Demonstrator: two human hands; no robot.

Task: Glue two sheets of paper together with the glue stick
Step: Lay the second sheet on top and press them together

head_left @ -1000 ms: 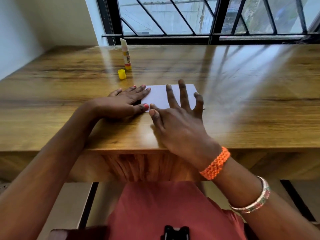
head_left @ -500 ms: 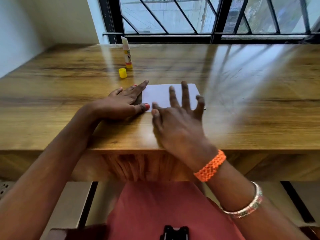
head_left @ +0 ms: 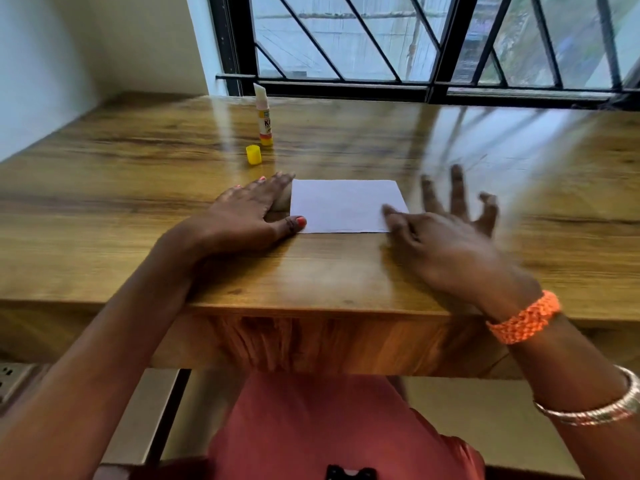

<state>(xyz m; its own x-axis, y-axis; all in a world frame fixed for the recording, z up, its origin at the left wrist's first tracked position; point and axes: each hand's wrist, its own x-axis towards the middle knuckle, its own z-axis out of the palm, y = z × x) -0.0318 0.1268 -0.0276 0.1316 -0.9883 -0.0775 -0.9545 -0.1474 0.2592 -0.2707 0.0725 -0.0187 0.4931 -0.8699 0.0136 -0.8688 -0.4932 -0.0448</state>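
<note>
White paper point(head_left: 343, 206) lies flat on the wooden table point(head_left: 138, 188); I cannot tell whether it is one sheet or two stacked. My left hand point(head_left: 249, 216) rests flat at its left edge, thumb tip on the near left corner. My right hand point(head_left: 446, 230), blurred with fingers spread, is at the paper's right edge, its thumb over the near right corner. The glue stick point(head_left: 264, 116) stands upright and uncapped at the back left, white glue exposed. Its yellow cap point(head_left: 253, 154) lies on the table just in front of it.
A barred window point(head_left: 381, 43) runs along the table's far edge, and a white wall point(head_left: 45, 64) closes the left side. The table's front edge point(head_left: 329, 310) is close to my body. A power strip point(head_left: 10, 375) shows at lower left below the table.
My right hand has slid rightward off the middle of the paper to its right edge, uncovering most of the sheet. The left hand stays at the left edge.
</note>
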